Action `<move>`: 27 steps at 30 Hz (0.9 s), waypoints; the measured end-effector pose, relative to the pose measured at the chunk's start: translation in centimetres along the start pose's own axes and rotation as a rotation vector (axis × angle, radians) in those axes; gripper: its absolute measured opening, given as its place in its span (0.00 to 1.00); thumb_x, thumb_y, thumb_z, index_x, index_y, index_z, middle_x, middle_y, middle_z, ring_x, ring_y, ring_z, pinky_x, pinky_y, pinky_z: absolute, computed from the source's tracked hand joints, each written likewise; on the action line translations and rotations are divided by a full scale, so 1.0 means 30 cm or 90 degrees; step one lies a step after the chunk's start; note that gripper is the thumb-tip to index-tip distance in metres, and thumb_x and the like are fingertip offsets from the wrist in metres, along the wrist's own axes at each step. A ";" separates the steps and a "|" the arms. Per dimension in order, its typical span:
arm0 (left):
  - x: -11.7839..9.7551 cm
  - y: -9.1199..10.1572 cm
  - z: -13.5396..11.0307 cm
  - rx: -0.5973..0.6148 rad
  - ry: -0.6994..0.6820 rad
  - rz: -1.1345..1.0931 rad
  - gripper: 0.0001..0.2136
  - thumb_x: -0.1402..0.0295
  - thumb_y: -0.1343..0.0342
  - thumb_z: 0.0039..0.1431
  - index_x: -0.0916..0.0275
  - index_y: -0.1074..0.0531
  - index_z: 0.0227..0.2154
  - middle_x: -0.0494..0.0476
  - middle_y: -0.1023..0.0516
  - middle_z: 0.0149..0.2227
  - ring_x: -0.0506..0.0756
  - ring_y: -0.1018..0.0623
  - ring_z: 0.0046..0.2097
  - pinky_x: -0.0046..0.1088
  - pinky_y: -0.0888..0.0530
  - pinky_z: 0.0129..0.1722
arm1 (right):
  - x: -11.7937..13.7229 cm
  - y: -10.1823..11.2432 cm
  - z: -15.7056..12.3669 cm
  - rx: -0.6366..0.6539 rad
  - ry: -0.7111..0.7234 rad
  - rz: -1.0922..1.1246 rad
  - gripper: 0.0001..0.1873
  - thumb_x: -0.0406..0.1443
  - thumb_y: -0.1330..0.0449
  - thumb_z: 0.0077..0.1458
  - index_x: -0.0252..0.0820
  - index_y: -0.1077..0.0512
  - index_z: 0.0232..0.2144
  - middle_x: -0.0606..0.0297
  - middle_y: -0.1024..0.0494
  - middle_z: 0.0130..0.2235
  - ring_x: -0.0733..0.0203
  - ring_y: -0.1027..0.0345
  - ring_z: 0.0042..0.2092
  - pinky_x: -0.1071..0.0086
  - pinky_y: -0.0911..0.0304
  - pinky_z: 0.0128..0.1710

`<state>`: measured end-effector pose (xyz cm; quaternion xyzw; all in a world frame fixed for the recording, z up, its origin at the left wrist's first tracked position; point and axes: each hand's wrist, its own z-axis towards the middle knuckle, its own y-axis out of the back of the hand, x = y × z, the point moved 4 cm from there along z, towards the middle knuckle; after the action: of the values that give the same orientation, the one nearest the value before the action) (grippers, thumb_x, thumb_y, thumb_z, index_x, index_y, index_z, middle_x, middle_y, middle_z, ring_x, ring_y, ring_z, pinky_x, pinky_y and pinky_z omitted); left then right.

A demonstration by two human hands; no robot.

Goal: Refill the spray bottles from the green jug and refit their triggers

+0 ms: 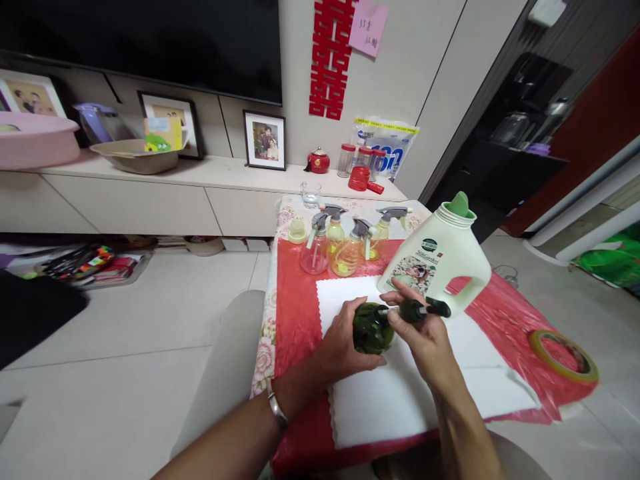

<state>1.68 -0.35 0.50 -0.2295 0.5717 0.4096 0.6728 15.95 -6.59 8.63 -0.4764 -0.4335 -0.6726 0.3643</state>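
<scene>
My left hand (344, 339) is wrapped round a dark green round spray bottle (373, 329) held over a white cloth (400, 387). My right hand (425, 340) pinches the bottle's dark green and black trigger spray head (423, 309) at the bottle's neck. A large white detergent jug (440, 257) with a green cap stands just behind the hands, tilted in view.
Several clear spray bottles (345, 247) with grey triggers stand at the table's far end, beside a small yellow-green lid (297, 231) and a glass (311, 193). A roll of tape (564, 357) lies on the red table cover (295, 307) at right. A low cabinet (150, 193) runs along the wall.
</scene>
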 end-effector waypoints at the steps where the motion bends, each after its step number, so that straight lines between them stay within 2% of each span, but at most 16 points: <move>1: 0.002 -0.001 0.000 0.001 -0.002 0.001 0.51 0.67 0.23 0.33 0.58 0.44 0.62 0.63 0.34 0.59 0.69 0.31 0.60 0.50 0.33 0.61 | 0.000 0.000 0.001 -0.010 0.002 0.005 0.24 0.51 0.36 0.55 0.45 0.27 0.48 0.57 0.25 0.52 0.50 0.34 0.55 0.51 0.42 0.60; 4: 0.007 -0.002 0.000 0.000 -0.007 0.007 0.51 0.66 0.23 0.33 0.57 0.44 0.62 0.62 0.34 0.59 0.68 0.31 0.60 0.50 0.33 0.61 | 0.002 0.000 0.003 -0.036 0.015 0.002 0.23 0.51 0.36 0.54 0.45 0.27 0.46 0.57 0.26 0.52 0.50 0.35 0.56 0.50 0.42 0.60; 9: 0.007 -0.004 -0.002 0.001 -0.005 0.011 0.51 0.67 0.23 0.33 0.57 0.45 0.62 0.63 0.35 0.59 0.68 0.31 0.60 0.50 0.33 0.61 | 0.011 -0.012 0.001 -0.015 0.019 -0.025 0.34 0.49 0.35 0.55 0.48 0.36 0.61 0.59 0.25 0.51 0.54 0.33 0.52 0.53 0.40 0.58; 12: 0.000 -0.004 -0.004 0.004 -0.008 0.010 0.51 0.67 0.24 0.34 0.57 0.46 0.63 0.63 0.35 0.59 0.68 0.31 0.60 0.51 0.33 0.61 | 0.015 -0.027 0.004 0.019 0.013 0.003 0.38 0.49 0.36 0.57 0.49 0.41 0.65 0.60 0.26 0.51 0.56 0.32 0.52 0.55 0.39 0.58; 16: -0.002 -0.003 -0.005 0.005 0.012 0.004 0.52 0.66 0.23 0.33 0.57 0.45 0.62 0.63 0.34 0.59 0.68 0.31 0.60 0.51 0.33 0.61 | 0.019 -0.019 0.011 -0.027 0.046 0.066 0.37 0.47 0.36 0.57 0.48 0.41 0.65 0.60 0.25 0.50 0.56 0.33 0.53 0.58 0.39 0.58; 19: 0.003 -0.003 -0.005 0.007 0.024 -0.003 0.53 0.66 0.23 0.32 0.57 0.46 0.63 0.64 0.35 0.60 0.69 0.32 0.61 0.52 0.34 0.62 | 0.020 -0.008 0.012 -0.065 0.063 0.051 0.39 0.46 0.34 0.56 0.48 0.42 0.66 0.62 0.25 0.46 0.57 0.33 0.52 0.56 0.42 0.61; 22: 0.005 -0.003 -0.005 0.002 0.014 -0.006 0.52 0.67 0.23 0.32 0.57 0.45 0.62 0.64 0.35 0.60 0.69 0.31 0.61 0.52 0.34 0.61 | 0.018 -0.018 0.010 -0.035 0.053 0.005 0.40 0.46 0.35 0.57 0.49 0.44 0.67 0.63 0.25 0.46 0.57 0.33 0.51 0.54 0.45 0.63; 27: -0.009 -0.005 -0.002 0.003 -0.006 -0.028 0.51 0.71 0.25 0.33 0.57 0.44 0.62 0.64 0.35 0.61 0.69 0.32 0.61 0.52 0.33 0.61 | 0.005 -0.042 0.012 0.021 0.020 -0.018 0.38 0.47 0.36 0.56 0.47 0.41 0.65 0.59 0.25 0.49 0.55 0.31 0.50 0.54 0.37 0.57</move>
<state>1.76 -0.56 0.71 -0.2385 0.5640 0.3944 0.6852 14.89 -5.83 8.54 -0.4536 -0.4453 -0.6780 0.3691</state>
